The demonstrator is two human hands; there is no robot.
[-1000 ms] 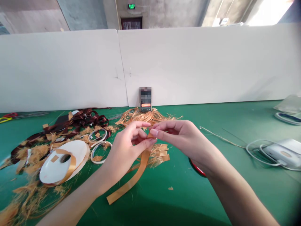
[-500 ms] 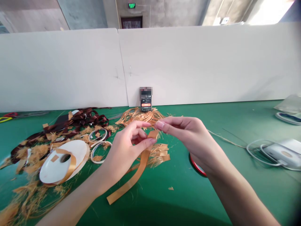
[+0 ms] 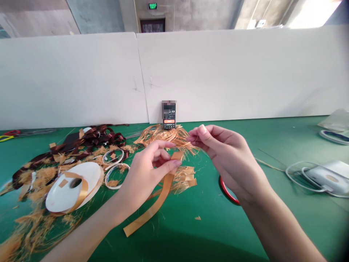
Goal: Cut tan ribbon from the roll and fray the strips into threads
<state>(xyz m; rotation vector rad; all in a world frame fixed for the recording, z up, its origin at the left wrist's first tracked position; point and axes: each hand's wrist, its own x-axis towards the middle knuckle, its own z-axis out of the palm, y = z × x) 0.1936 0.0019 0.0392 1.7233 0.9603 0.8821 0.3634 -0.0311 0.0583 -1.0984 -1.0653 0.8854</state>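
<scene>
My left hand (image 3: 148, 171) pinches the top end of a gold-brown ribbon strip (image 3: 152, 207) that hangs down onto the green table (image 3: 191, 225). My right hand (image 3: 223, 156) is raised to the right of it, thumb and forefinger pinched together near a pile of pulled ribbon threads (image 3: 166, 136). What the right fingers hold is too fine to make out. Cut ribbon pieces (image 3: 187, 176) lie under the hands.
A white ribbon spool (image 3: 73, 185) sits at left with tape rings (image 3: 113, 156), dark brown ribbon (image 3: 92, 140) and frayed scraps. A phone (image 3: 169, 118) leans on the white partition. A red ring (image 3: 227, 193) lies under my right wrist. A white device with cable (image 3: 324, 176) sits right.
My right hand has drawn away from the ribbon end, up and to the right, toward the thread pile. My left hand and the ribbon strip have stayed in place.
</scene>
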